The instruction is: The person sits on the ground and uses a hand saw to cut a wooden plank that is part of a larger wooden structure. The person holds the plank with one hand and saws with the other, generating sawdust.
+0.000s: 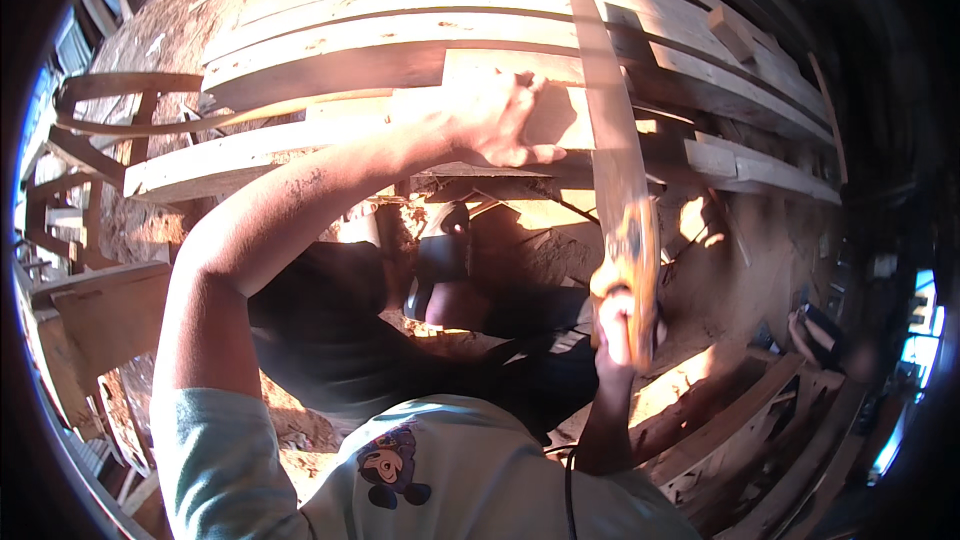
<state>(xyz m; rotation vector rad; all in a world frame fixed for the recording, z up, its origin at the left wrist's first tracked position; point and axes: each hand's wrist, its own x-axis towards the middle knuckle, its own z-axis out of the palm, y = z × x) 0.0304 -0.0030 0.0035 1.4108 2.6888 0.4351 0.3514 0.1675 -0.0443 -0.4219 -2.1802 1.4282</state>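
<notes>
My right hand [615, 325] is wrapped round the yellow-brown wooden handle [628, 265] of a handsaw. The saw's long blade [605, 90] points away from me and crosses the pale boards, slightly blurred. Left of the blade, my left hand [500, 120] bears down on a wooden board [565, 120], its thumb stretched along the near edge and its other fingers bent over the top. The blade lies close beside that board; whether its teeth are in the wood I cannot tell.
Several long planks [380, 35] lie side by side beyond my hands. A small wood block [732, 32] sits on them at the right. Wooden frames [130, 105] stand at the left, and timber [740, 410] lies at lower right. Another person's hand [800, 330] shows at far right.
</notes>
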